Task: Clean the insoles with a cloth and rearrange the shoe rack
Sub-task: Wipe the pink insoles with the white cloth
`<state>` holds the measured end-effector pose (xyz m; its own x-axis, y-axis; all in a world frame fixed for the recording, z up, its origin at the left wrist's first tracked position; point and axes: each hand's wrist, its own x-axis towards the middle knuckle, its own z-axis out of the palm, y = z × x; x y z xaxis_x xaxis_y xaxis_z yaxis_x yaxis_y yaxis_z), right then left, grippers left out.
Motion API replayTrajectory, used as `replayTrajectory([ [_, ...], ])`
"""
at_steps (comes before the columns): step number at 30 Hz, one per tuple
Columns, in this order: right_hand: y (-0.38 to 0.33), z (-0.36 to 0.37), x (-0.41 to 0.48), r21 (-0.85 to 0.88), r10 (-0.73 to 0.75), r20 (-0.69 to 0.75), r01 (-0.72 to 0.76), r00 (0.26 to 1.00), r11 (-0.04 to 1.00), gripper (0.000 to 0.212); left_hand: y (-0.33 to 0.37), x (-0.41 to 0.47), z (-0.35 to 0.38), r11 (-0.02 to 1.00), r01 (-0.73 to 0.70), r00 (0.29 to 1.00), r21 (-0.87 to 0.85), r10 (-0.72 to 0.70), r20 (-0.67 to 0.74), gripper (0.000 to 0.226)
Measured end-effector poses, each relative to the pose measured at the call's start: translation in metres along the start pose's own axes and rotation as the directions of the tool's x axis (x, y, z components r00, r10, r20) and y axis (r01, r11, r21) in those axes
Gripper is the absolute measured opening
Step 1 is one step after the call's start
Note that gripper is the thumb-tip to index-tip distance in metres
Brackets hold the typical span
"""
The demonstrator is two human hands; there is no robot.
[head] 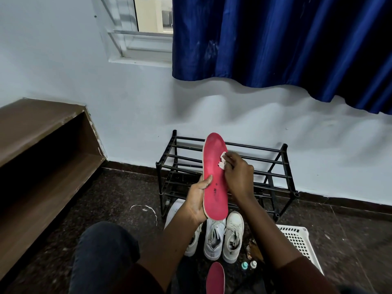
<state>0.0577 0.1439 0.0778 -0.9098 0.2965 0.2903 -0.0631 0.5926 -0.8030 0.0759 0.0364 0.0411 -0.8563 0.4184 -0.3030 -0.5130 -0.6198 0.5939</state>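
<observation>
I hold the red insole (pixel 214 177) upright in the air in front of the black shoe rack (pixel 273 166), toe end up. My left hand (pixel 198 200) grips its heel half, thumb laid along the left edge of the red face. My right hand (pixel 238 175) is curled round a crumpled white cloth (pixel 222 161) and presses it against the insole's right edge, above the middle.

Below the insole, three white sneakers (pixel 214 238) stand on the floor (pixel 118 200) just before the rack's front edge, toes toward it. A second red insole (pixel 215 279) lies on the floor nearer to me, between my knees. Two small capped bottles (pixel 244 265) stand just right of it, and a white plastic basket (pixel 301 242) sits beyond my right arm. A brown wooden shelf (pixel 42 145) fills the left wall, and a blue curtain (pixel 275 39) hangs above the rack.
</observation>
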Motion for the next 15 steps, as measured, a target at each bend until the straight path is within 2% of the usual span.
replayTrajectory([
  [3,0.002,-0.002,-0.016,0.117,0.058,0.024,-0.061,0.998,0.991,0.031,0.001,0.003,-0.002,0.998,-0.047,0.999,-0.036,0.047,-0.019,0.029],
  [6,0.004,0.002,-0.041,0.145,0.071,0.014,-0.073,0.997,0.987,0.032,0.005,0.009,-0.001,0.995,-0.08,0.995,-0.059,0.077,-0.06,0.027],
  [12,0.006,0.005,-0.038,0.196,0.208,-0.106,-0.184,0.972,0.963,0.028,0.003,0.011,0.004,0.994,-0.077,0.991,0.073,0.084,-0.1,0.024],
  [15,0.001,0.004,-0.021,0.214,0.218,-0.162,-0.181,0.962,0.96,0.023,0.004,0.01,0.007,0.986,-0.074,0.992,0.146,0.088,-0.089,0.027],
])
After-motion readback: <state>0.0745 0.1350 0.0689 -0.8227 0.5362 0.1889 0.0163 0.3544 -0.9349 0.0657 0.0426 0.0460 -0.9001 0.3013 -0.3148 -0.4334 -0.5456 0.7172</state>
